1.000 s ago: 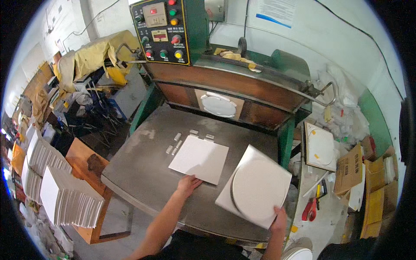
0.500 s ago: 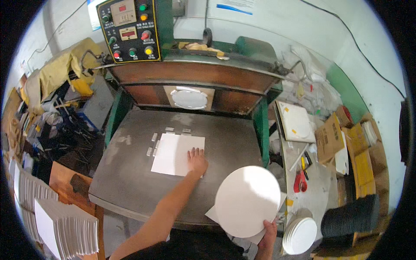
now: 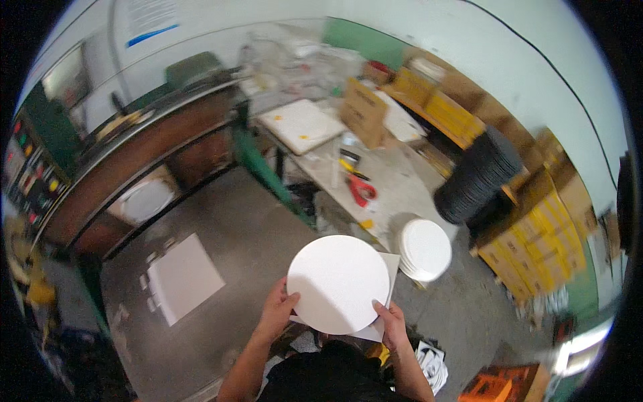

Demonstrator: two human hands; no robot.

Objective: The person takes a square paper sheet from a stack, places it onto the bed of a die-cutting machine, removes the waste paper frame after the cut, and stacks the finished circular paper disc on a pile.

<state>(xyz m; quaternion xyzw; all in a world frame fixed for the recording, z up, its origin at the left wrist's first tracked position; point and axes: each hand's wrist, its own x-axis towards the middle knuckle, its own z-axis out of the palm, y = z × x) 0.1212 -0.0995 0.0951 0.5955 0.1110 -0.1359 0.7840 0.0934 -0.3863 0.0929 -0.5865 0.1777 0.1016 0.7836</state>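
White, flat round disc point(image 3: 338, 285) over square-cornered sheet point(image 3: 392, 273); my left hand point(image 3: 276, 308) and right hand point(image 3: 394, 324) pinch the disc's opposite edges, thumbs on top.

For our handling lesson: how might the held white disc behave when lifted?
The white disc is probably stiff: between left hand and right hand it shows no sag. Being round, it might roll if stood upright.

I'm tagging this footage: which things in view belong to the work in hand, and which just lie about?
Likely in the work:
white disc, held by left hand and right hand
white sheet on the machine bed
disc stack

Seemingly just lying about:
red scissors
brown cardboard
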